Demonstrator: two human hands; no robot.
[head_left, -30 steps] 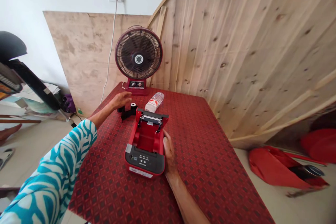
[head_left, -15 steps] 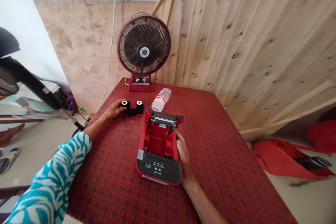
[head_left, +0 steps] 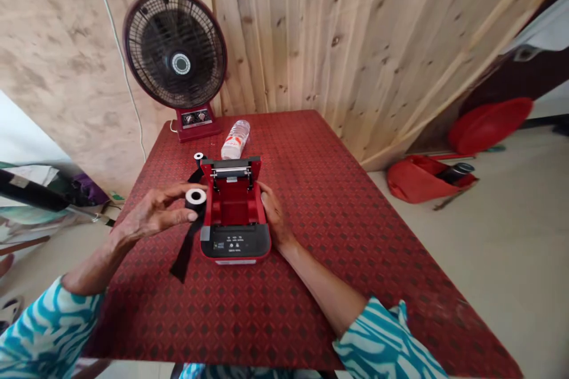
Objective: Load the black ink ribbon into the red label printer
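My left hand (head_left: 153,213) pinches a black ribbon roll (head_left: 196,196) with a white core between thumb and fingers, just left of a red and black label printer (head_left: 235,241). A loose strip of black ribbon (head_left: 183,257) hangs down from the roll. Farther back, a second white-cored roll (head_left: 198,157) lies beside the printer, partly hidden by its raised lid. The printer's lid (head_left: 231,170) stands up and the red bay inside shows bare. Against the printer's right side, my right hand (head_left: 276,216) grips the casing; some fingertips are out of sight.
Behind the printer a clear plastic bottle (head_left: 235,139) lies on the red patterned table (head_left: 320,189). A dark red fan (head_left: 178,62) stands at the back left, near a wooden panel wall (head_left: 302,29). On the floor at right sits a red bag (head_left: 409,180).
My left hand has lifted a ribbon roll and brought it right, close to the printer, with a strip trailing. The right hand stays on the printer. The view has turned right.
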